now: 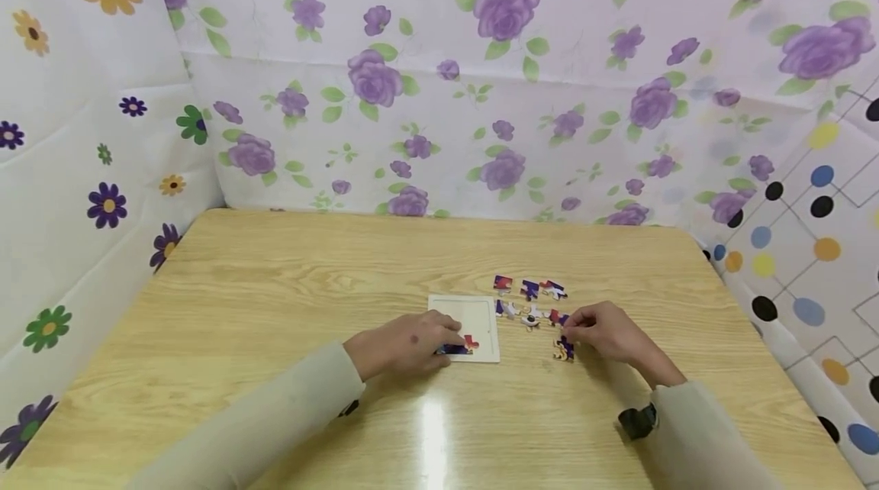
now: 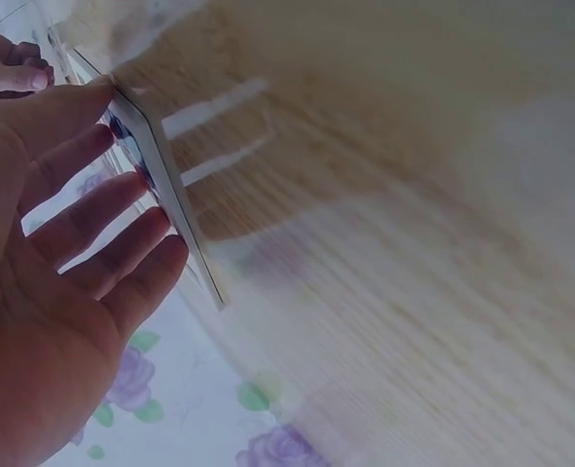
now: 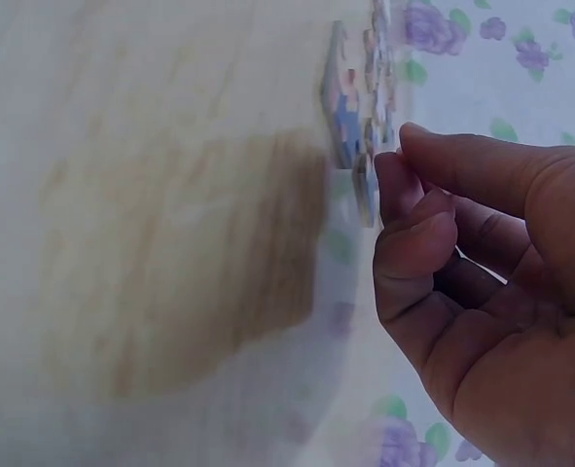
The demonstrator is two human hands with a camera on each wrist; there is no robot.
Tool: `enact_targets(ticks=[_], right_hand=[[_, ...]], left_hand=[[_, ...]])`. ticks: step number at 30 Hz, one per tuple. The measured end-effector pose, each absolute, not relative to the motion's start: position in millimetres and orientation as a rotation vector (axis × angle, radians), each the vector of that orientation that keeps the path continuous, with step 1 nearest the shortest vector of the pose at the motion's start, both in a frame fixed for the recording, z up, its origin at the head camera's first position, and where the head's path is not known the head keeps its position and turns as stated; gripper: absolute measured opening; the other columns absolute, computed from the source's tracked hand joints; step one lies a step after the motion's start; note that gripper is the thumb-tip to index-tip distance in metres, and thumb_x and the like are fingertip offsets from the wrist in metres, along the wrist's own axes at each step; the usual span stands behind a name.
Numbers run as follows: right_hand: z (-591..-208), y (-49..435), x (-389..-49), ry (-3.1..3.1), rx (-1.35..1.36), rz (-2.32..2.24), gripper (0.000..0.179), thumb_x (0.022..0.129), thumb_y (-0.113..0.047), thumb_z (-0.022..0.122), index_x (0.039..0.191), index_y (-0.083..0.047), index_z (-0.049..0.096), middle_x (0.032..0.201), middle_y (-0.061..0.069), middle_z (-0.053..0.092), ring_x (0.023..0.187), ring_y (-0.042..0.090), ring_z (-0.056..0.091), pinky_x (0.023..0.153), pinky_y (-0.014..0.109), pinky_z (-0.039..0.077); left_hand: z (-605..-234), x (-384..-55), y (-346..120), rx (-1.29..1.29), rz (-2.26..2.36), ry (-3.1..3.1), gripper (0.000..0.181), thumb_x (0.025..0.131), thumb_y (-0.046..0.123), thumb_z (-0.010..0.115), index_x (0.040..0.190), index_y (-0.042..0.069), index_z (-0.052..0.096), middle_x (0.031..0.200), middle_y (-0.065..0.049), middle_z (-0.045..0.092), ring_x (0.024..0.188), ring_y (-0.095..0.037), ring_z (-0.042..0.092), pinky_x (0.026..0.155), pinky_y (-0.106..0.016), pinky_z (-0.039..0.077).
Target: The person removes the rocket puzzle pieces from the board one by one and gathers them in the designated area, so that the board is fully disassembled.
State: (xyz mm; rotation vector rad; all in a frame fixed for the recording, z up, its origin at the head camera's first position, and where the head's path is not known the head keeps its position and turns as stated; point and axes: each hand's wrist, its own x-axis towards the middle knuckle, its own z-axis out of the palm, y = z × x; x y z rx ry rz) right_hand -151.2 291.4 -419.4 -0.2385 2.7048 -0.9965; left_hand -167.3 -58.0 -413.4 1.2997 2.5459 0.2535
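A shallow white puzzle tray (image 1: 489,355) lies mid-table, with joined pieces (image 1: 458,349) in its near part. My left hand (image 1: 419,341) rests over its left side. In the left wrist view, the loosely bent fingers (image 2: 122,214) touch the tray and the thumb meets its edge. Right of the tray, my right hand (image 1: 611,332) is at the loose pieces, between a red and purple puzzle piece (image 1: 558,317) and a purple and yellow one (image 1: 565,349). Its thumb and index fingertip come close together in the right wrist view; whether they pinch a piece is hidden.
Other loose pieces form rows right of the tray: a red one (image 1: 503,283), a purple one (image 1: 529,289), a purple and white one (image 1: 553,289) and a white one (image 1: 531,318). A flowered cloth (image 1: 439,124) hangs behind the wooden table (image 1: 309,269).
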Motion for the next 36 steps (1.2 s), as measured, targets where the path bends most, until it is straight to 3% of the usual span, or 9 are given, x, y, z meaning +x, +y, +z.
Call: enact_targets(ticks=[9,18,29,36], right_hand=[[-412.9,275.9,-162.9,2.648,-0.272,-1.065,0.016,0.096,-0.018,0.068,0.098,-0.004,0.075,0.077,0.008,0.064,0.059,0.015,0.047,0.055,0.029,0.041],[-414.1,238.3,-170.9,2.640,-0.406,-1.040,0.012,0.095,-0.014,0.069,0.094,-0.005,0.076,0.087,0.004,0.069,0.069,0.015,0.052,0.060,0.028,0.044],[-418.5,196.9,-177.3,2.574,-0.494,-1.056,0.007,0.093,-0.010,0.071,0.091,-0.006,0.077,0.085,0.000,0.067,0.072,0.014,0.049,0.061,0.025,0.039],[-423.6,171.7,-181.4,2.538,-0.556,-1.050,0.008,0.093,-0.010,0.071,0.093,-0.006,0.078,0.090,0.000,0.071,0.077,0.012,0.055,0.067,0.027,0.047]], left_hand=[[-409.7,-166.0,-62.6,1.300,0.242,2.546,0.040,0.100,0.026,0.063,0.137,0.011,0.062,0.149,-0.011,0.047,0.138,-0.027,0.044,0.112,-0.040,0.039],[-403.3,-168.0,-74.3,1.271,0.189,2.571,0.048,0.098,0.028,0.066,0.139,0.006,0.058,0.151,-0.014,0.046,0.138,-0.028,0.045,0.113,-0.039,0.038],[-408.4,-166.8,-84.6,1.356,0.285,2.527,0.032,0.099,0.019,0.065,0.129,0.008,0.067,0.142,-0.011,0.056,0.130,-0.025,0.055,0.106,-0.035,0.045],[-408.6,-166.0,-90.7,1.371,0.266,2.553,0.028,0.100,0.018,0.063,0.126,0.010,0.070,0.139,-0.010,0.059,0.128,-0.023,0.056,0.106,-0.034,0.045]])
